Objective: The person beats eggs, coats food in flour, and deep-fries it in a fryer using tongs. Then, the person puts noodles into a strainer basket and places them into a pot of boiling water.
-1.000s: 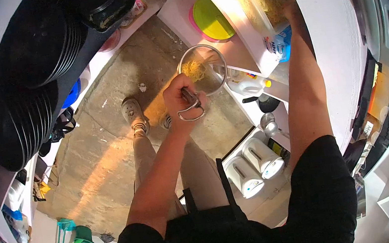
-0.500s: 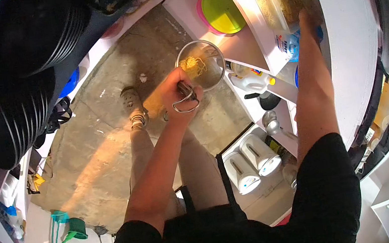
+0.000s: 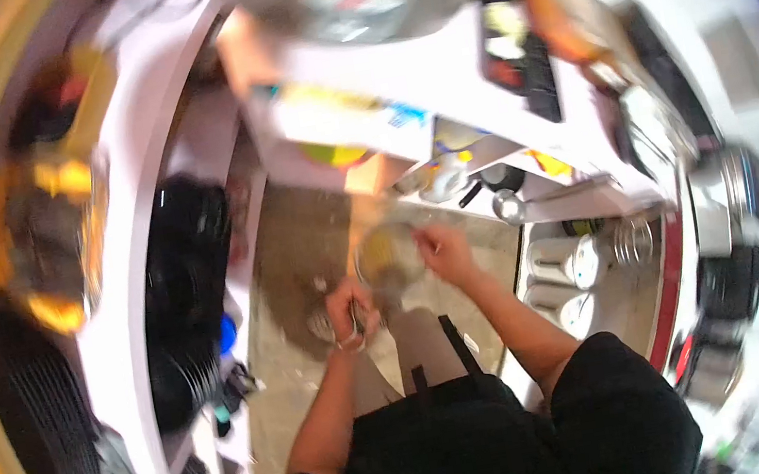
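My left hand (image 3: 351, 310) is closed round the handle of a round mesh strainer (image 3: 393, 284), which hangs over the floor in front of my legs. Yellow noodles (image 3: 383, 244) lie in it, blurred by motion. Just right of the strainer's rim is my right hand (image 3: 446, 252), its fingers curled together; what they hold, if anything, is too smeared to make out. Beyond the hands, a yellowish strip of the noodle container (image 3: 329, 97) shows on the white shelf, with a blue and white packet (image 3: 406, 115) beside it.
Black plates and trays (image 3: 185, 246) fill the left shelving. On the right shelves are a white jug (image 3: 444, 178), a metal ladle (image 3: 509, 207) and two white appliances (image 3: 565, 263). A green lid (image 3: 335, 152) is on the shelf ahead. Metal pots (image 3: 735, 184) stand far right.
The right hand has left the noodle container and come down beside the strainer. The view has swung and tilted, showing more of the counter. My left hand still holds the strainer.
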The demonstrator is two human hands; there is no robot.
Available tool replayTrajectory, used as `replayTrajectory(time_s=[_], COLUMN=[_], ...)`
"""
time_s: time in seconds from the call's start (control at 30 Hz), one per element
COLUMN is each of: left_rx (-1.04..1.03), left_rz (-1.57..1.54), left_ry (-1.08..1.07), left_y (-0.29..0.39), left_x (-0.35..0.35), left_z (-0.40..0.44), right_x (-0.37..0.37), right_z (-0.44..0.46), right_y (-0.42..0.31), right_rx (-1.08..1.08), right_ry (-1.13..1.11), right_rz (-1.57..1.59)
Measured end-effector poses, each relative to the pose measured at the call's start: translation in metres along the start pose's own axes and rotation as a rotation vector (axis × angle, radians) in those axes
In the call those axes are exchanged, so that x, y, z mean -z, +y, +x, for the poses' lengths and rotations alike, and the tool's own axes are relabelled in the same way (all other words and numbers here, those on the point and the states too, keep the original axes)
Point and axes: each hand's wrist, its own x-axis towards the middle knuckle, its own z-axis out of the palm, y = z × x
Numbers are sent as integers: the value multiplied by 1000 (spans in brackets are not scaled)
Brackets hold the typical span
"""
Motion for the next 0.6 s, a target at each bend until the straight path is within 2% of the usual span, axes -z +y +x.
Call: replayTrajectory(time_s=[0.07,0.1,0.13,0.2,0.23,0.27,0.33,0.37,0.43,0.47,0.5,0.53,0.6], left_rx=[-92,-124,-65,4,100,192,234,185,368,336,214,216,376], left_rz=[-6,-15,-84,-146,-44,61,115,133,90,-18,84,133,80], left_ry=[-203,-297,-334,-430,-495,-560,-667,-572,-578,-522,-650,-674,-751], left_y=[11,15,20,33,42,49,7,-20,20,23,21,29,47], left_x=[-33,-51,-74,-117,-137,-153,-167,-173,-226,-250,-263,-286,-337], left_z=[5,6,1,-8,-13,-18,-34,-46,-46,-52,-50,-52,-58], right_x=[7,3,0,-4,9,21,43,52,77,98,123,151,219], right_z=[-40,-60,-82,-119,-128,-137,-164,-180,-202,-215,-227,-239,-251], right_y=[12,14,30,62,59,57,58,58,65,66,58,48,19], right_rx=[-46,-29,-67,-163,-310,-351,-397,-440,-498,-529,-442,-348,-194], right_ry=[-307,-230,-163,-218,-219,-169,-177,-143,18,33,175,313,360], right_rz=[-74,-175,-174,-469,-418,-402,-347,-331,-238,-236,-156,-77,127])
